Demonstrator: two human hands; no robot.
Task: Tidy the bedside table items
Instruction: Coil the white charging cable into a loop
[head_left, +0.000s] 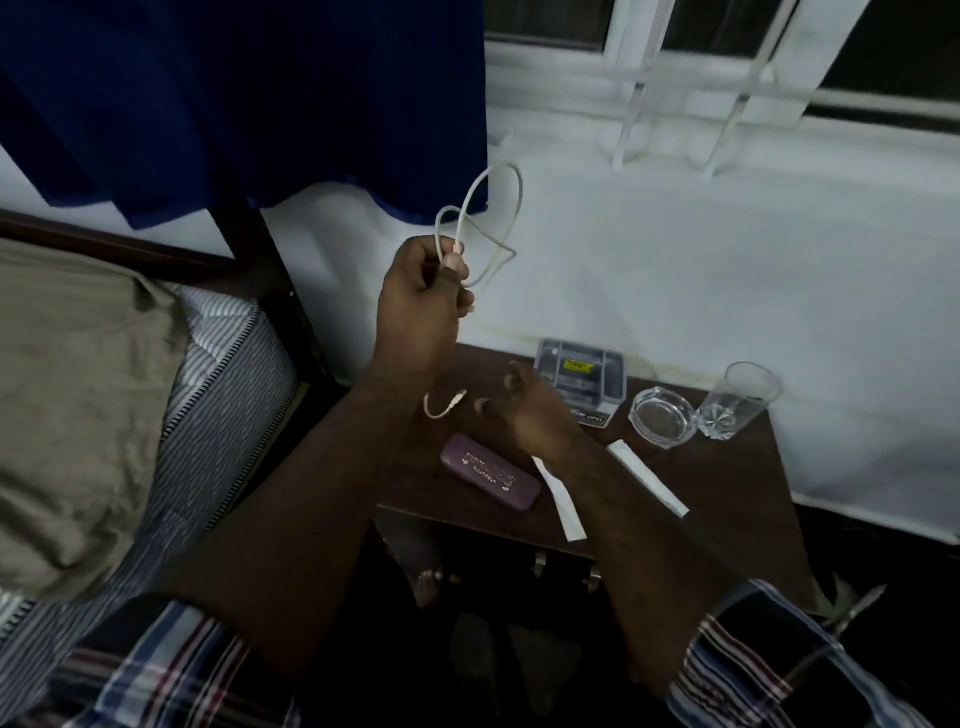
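A white cable (480, 228) is gripped in the raised left hand (421, 296), its loops held above the bedside table (727, 478). The loose end is seen near the right hand (524, 410), whose fingers are curled; contact cannot be told. On the table are noted a purple case (488, 472), clear box (581, 375), ashtray (662, 415) and glass (737, 400).

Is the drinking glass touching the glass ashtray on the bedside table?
Cannot tell. In the head view, the drinking glass stands right beside the ashtray, and their clear edges meet in the picture near the glass's base. No gap or contact shows plainly.
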